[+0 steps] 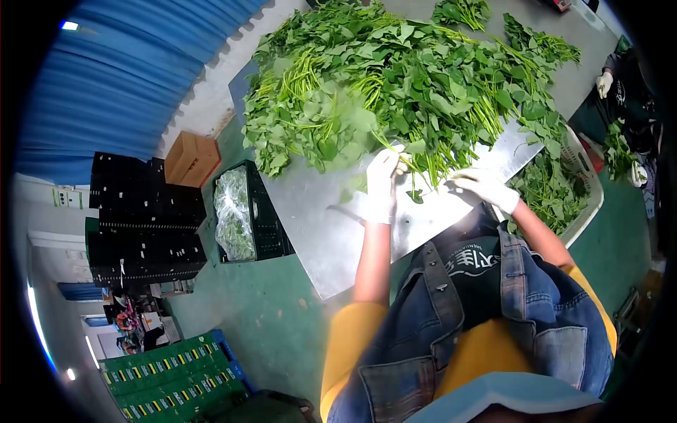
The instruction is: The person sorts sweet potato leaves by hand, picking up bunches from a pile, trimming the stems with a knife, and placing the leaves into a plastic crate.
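A big heap of leafy green vegetable stems (423, 77) covers much of the metal table (310, 225). My left hand (384, 176), in a white glove, is closed around a few leafy stems (381, 137) at the heap's near edge. Across from it, my right hand (486, 189), also gloved, has its fingers drawn together beside the cut stem ends (437, 176). Whatever lies between those right fingertips is too small to make out. A small loose leaf (415, 195) hangs between both hands over the bare metal.
A white crate (596, 190) of greens stands right of the table. To the left are a dark crate (271, 225) with a plastic-wrapped bundle (235, 211), a cardboard box (190, 162) and stacked black crates (148, 211). Another person's gloved hand (604, 84) shows at far right.
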Demonstrator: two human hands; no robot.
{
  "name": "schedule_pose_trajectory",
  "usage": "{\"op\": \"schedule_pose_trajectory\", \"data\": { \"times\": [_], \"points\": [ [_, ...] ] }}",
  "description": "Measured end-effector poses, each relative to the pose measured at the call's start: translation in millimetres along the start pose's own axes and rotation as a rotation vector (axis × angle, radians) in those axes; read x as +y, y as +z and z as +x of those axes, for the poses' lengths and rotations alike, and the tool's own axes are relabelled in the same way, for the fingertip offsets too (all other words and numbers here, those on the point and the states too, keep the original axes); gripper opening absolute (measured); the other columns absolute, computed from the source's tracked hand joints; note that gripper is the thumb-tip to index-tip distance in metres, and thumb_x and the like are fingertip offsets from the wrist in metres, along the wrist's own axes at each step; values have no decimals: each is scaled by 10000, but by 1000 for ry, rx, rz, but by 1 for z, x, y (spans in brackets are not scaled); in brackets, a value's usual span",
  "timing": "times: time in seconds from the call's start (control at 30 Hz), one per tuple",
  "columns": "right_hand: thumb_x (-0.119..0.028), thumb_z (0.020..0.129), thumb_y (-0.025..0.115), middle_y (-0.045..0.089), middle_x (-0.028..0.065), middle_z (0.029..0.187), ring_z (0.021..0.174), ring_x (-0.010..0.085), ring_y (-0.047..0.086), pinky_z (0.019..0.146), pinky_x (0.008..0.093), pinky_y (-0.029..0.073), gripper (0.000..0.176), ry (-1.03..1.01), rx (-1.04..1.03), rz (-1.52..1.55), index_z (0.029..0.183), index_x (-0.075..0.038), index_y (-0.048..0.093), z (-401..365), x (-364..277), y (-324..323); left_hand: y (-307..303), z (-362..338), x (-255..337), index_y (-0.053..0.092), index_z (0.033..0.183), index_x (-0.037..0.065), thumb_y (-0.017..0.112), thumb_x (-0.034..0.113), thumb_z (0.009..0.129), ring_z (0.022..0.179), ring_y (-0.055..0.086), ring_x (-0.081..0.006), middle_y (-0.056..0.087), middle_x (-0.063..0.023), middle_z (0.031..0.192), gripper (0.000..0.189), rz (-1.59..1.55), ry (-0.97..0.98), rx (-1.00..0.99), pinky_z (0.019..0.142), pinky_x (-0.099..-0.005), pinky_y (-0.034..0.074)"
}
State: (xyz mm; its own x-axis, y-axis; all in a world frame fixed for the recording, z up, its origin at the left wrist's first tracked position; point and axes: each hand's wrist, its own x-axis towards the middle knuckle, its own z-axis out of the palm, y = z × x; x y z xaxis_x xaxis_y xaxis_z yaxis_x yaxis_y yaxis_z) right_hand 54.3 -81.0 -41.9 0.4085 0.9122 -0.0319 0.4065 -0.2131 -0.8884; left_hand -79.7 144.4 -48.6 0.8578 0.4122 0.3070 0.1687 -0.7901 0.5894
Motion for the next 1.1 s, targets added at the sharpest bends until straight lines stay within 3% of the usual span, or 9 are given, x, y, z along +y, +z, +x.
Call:
{"op": "schedule_pose_trajectory", "data": {
  "times": [0.13, 0.43, 0.67, 0.73, 0.8, 0.9, 1.0, 1.03, 1.1],
  "points": [
    [-221, 891, 549, 668, 48, 836, 725, 81, 595, 636, 220, 453, 247, 217, -192, 514, 958, -8, 655, 38, -45, 19, -48, 8, 101, 608, 1056, 5, 520, 146, 905, 666, 497, -36, 615, -4, 843, 225, -988, -749, 46, 617, -180, 405],
    [-172, 853, 582, 666, 38, 739, 597, 65, 546, 566, 198, 404, 209, -273, 338, 50, 860, 8, 688, 11, -27, 13, 32, -14, 88, 632, 948, -7, 596, 88, 863, 645, 455, -30, 549, 26, 737, 132, -1277, -480, 190, 582, -176, 357],
    [-138, 846, 584, 657, 53, 714, 613, 89, 585, 608, 227, 463, 198, 156, 356, 11, 800, 37, 666, -59, 58, -18, 41, 3, 86, 602, 867, 20, 592, 101, 872, 614, 424, -27, 511, 43, 710, 82, -1223, -438, 307, 549, -187, 338],
    [-145, 823, 610, 663, 82, 737, 619, 109, 609, 617, 248, 480, 182, 409, 402, -130, 847, 28, 662, -101, 81, -53, 50, 1, 111, 594, 867, 21, 602, 102, 856, 642, 494, -54, 572, 2, 756, 82, -604, -92, 169, 564, -201, 390],
    [-190, 765, 672, 658, 174, 901, 734, 232, 659, 695, 328, 505, 338, 717, 545, -493, 1054, -26, 613, -154, 111, -83, 116, -1, 132, 582, 1040, 20, 637, 130, 822, 757, 547, -99, 598, -43, 865, 250, -1308, -425, -364, 665, -236, 459],
    [-268, 777, 649, 570, 163, 1169, 1006, 310, 587, 838, 398, 473, 546, 1095, 609, -821, 1273, -121, 474, -223, 173, -128, 114, -3, 146, 533, 1169, -3, 690, 100, 754, 930, 573, -208, 605, -128, 1029, 455, -619, 97, -342, 834, -307, 447],
    [-286, 798, 622, 565, 128, 1199, 1038, 297, 571, 849, 389, 465, 493, 994, 821, -748, 1250, -122, 513, -247, 180, -134, 112, 8, 96, 302, 1342, -68, 546, 418, 838, 1233, 380, -332, 364, -205, 1367, 741, 586, 56, 216, 1044, -399, 287],
    [-288, 791, 631, 579, 137, 1174, 1035, 295, 573, 850, 376, 463, 470, 887, 839, -691, 1217, -110, 544, -247, 196, -128, 77, 31, 111, 233, 1371, -77, 573, 521, 792, 1230, 373, -352, 335, -266, 1356, 899, 371, -451, -265, 1048, -424, 276],
    [-243, 782, 629, 615, 153, 1100, 1007, 290, 588, 841, 342, 460, 408, 718, 788, -497, 1155, -83, 586, -212, 179, -103, 99, 40, 78, 243, 1347, -95, 680, 604, 644, 1232, 374, -369, 331, -296, 1346, 1084, 259, -509, 39, 1005, -442, 324]
  ]
}}
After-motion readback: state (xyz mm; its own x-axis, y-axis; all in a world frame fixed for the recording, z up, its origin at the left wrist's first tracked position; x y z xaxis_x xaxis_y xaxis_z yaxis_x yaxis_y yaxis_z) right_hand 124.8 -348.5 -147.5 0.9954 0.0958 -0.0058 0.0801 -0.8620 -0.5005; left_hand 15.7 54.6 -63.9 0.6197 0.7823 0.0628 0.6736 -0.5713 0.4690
